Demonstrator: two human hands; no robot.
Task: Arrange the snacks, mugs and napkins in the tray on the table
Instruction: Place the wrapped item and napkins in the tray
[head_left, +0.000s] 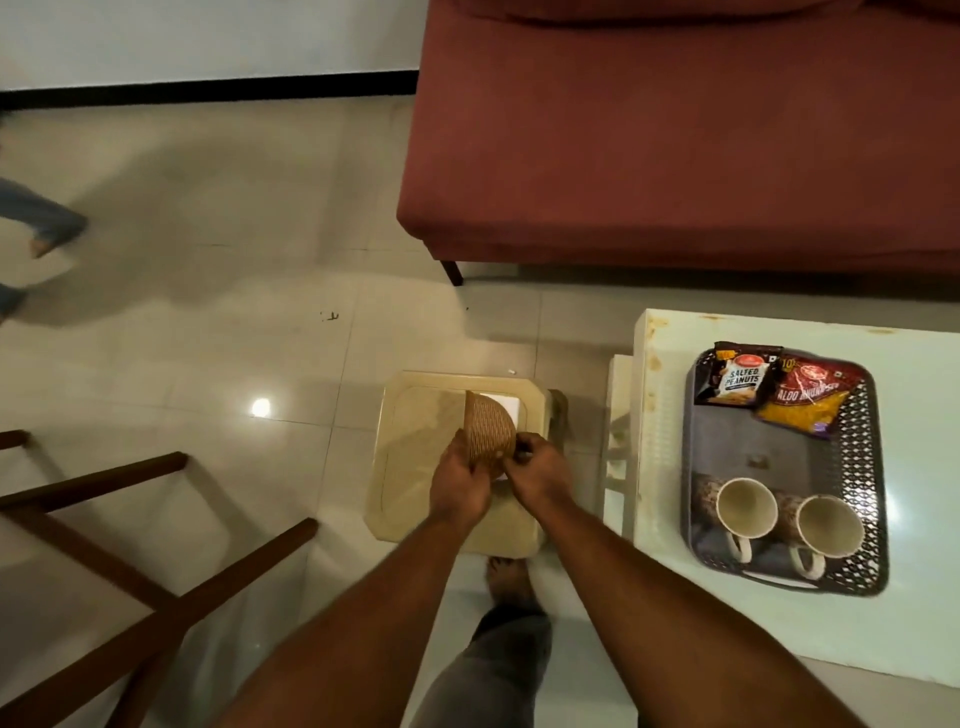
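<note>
two mugs (746, 507), two snack packets (735, 380), one tray (872, 467)

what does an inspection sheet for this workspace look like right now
surface: white table on the right carrying a dark lattice-rim tray; low beige stool in the centre.
job's things: salted peanuts packet and red-yellow snack packet lie at the tray's far end; two mugs stand at its near end; woven napkin holder is tilted over the stool, with white napkins partly visible behind it.
clutter: small dark speck on the floor tiles.
hands: left hand and right hand both grip the holder.
cables: nothing seen.
surroundings: maroon sofa, wooden chair frame, another person's legs at the left edge, blurred.
</note>
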